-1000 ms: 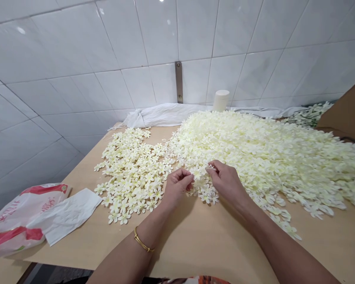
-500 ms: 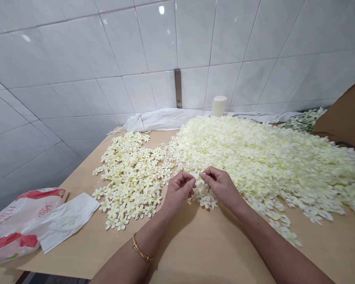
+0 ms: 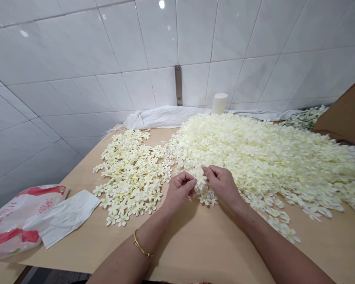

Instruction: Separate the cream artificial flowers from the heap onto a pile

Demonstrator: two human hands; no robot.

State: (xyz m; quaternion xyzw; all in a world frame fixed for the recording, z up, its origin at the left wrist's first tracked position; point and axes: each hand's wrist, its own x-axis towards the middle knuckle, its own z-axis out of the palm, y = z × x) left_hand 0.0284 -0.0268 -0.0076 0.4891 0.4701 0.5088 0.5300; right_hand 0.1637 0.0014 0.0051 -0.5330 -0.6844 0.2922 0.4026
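Over the front edge of the large heap of cream-white artificial flowers (image 3: 254, 154), both my hands work close together. My left hand (image 3: 181, 189) is closed, with thumb and forefinger pinched at the petals of a white artificial flower (image 3: 200, 183). To its right, my right hand (image 3: 221, 183) is closed too, thumb against forefinger, its tips slightly higher than the left's. Whatever sits between those right fingertips is too small to make out. Several flowers (image 3: 207, 198) lie just below the hands. Left of them spreads a smaller pile of flowers with yellow centres (image 3: 133, 173).
A pink and white tissue pack (image 3: 20, 221) with a tissue (image 3: 65, 217) pulled out lies at the table's left edge. White cloth (image 3: 159, 117) runs along the tiled wall. A white cylindrical container (image 3: 219, 103) stands behind the heap, and brown cardboard (image 3: 346, 112) at right.
My right hand has moved slightly up and to the right, widening the space between the two sets of fingertips. My left hand stays pinched in nearly the same place. The view has shifted slightly.
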